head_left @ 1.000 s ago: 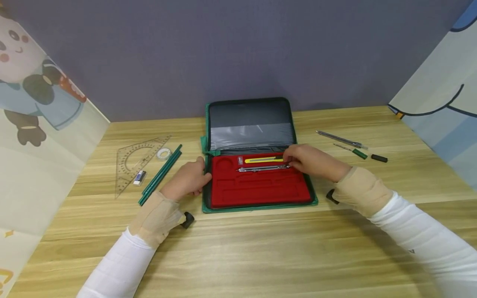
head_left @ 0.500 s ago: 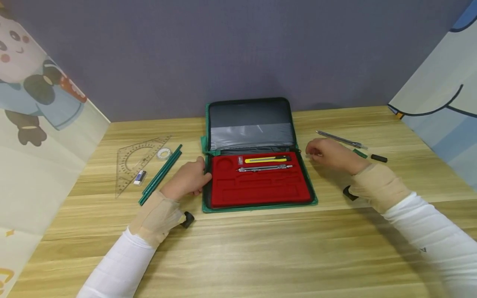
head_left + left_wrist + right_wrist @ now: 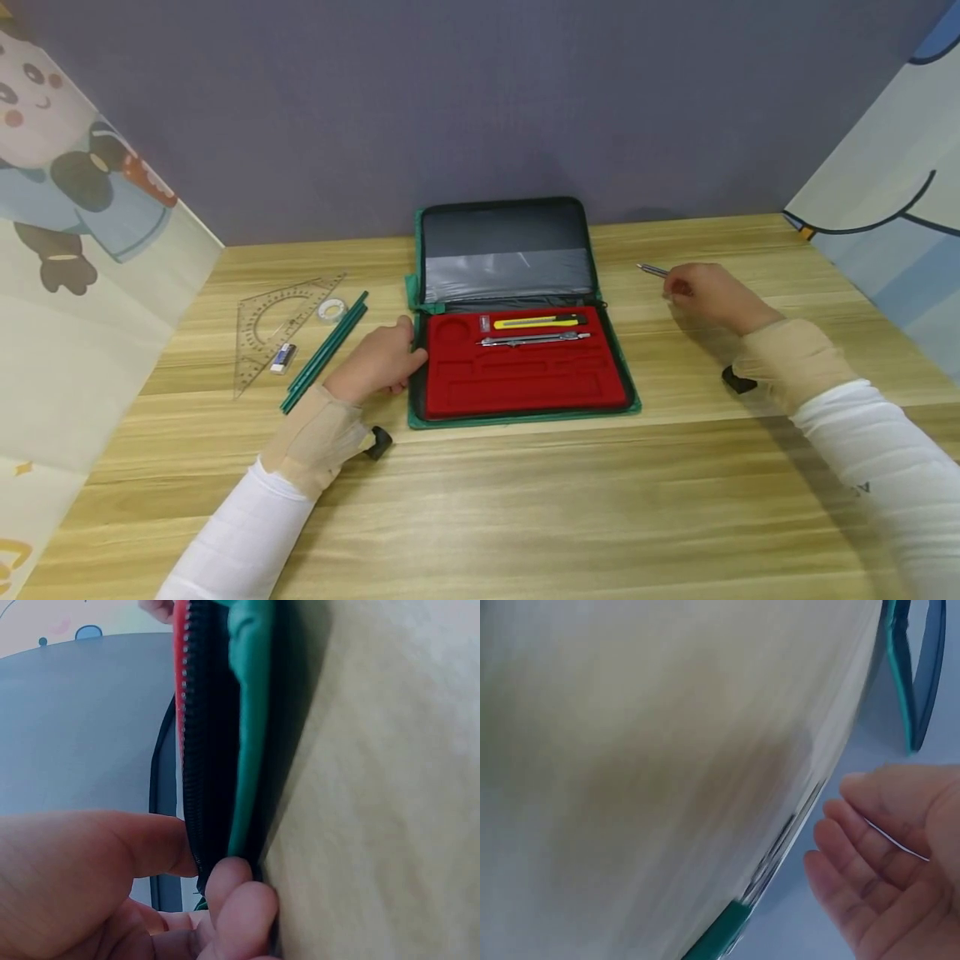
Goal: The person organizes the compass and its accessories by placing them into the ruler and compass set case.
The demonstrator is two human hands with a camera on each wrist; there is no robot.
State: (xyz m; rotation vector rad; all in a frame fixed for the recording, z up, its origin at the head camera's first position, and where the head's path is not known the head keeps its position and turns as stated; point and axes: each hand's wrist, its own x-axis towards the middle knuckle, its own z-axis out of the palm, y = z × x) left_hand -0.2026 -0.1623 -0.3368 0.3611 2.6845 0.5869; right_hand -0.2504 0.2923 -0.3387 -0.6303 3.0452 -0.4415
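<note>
A green zip case (image 3: 523, 422) lies spread on the table, with a red moulded tray (image 3: 525, 367) inside. My left hand (image 3: 377, 362) pinches its left edge; in the left wrist view the thumb (image 3: 161, 844) lies against the zipper and the fingertips (image 3: 244, 915) against the green cover. In the tray sit a yellow utility knife (image 3: 536, 322) and a silver compass (image 3: 534, 339). My right hand (image 3: 720, 298) hovers over tools at the right, fingers loosely bent and holding nothing. A slim metal-tipped tool (image 3: 652, 270) pokes out past it; a green-handled tool (image 3: 718, 931) shows in the right wrist view.
Left of the case lie a clear set square (image 3: 251, 333), a white tape ring (image 3: 332, 310), an eraser (image 3: 283, 358) and green pencils (image 3: 322, 358). A small clear box (image 3: 483, 322) sits in the tray. A grey panel (image 3: 495, 108) stands behind the table.
My right hand has moved from the utility knife in the tray rightward to the tools on the table, covering most of them. The left hand has stayed on the case edge.
</note>
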